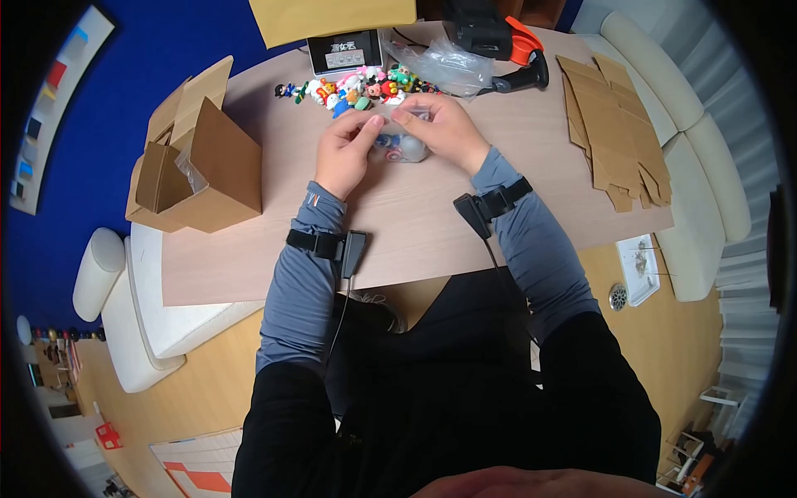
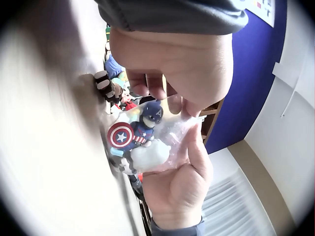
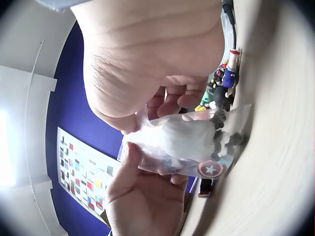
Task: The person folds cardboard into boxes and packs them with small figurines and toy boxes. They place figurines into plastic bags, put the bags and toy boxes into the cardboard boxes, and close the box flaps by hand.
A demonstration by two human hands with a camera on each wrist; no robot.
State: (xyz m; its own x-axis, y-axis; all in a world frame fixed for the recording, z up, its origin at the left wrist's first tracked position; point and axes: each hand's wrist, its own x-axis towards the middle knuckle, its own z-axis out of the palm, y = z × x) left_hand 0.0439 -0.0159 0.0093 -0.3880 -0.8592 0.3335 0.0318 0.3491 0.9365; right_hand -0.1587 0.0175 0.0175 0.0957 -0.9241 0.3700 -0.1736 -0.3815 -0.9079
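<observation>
- Evidently both hands pinch the same clear bag (image 1: pixel 403 149): the left hand (image 1: pixel 342 156) and the right hand (image 1: pixel 448 134) grip its upper edge between thumb and fingers, thumbs close together.
- The bag hangs between them, just above or on the table (image 1: pixel 398 241); I cannot tell whether its bottom edge touches.
- Inside sit a blue figure (image 2: pixel 144 130) with a round shield (image 2: pixel 120 137) and a white figure (image 3: pixel 184 139), both below the fingers.
- To work that edge well, I'd keep both pinches level, the film taut and the figures low, sliding the thumbs along without tugging, since thin film could crease or tear. Whether the mouth is sealed is unclear.
- Just beyond lie loose figurines (image 1: pixel 390 90); keep the bag apart from them.
- Further out: cardboard box (image 1: pixel 226 166) at left, flattened cardboard (image 1: pixel 614 124) at right.
</observation>
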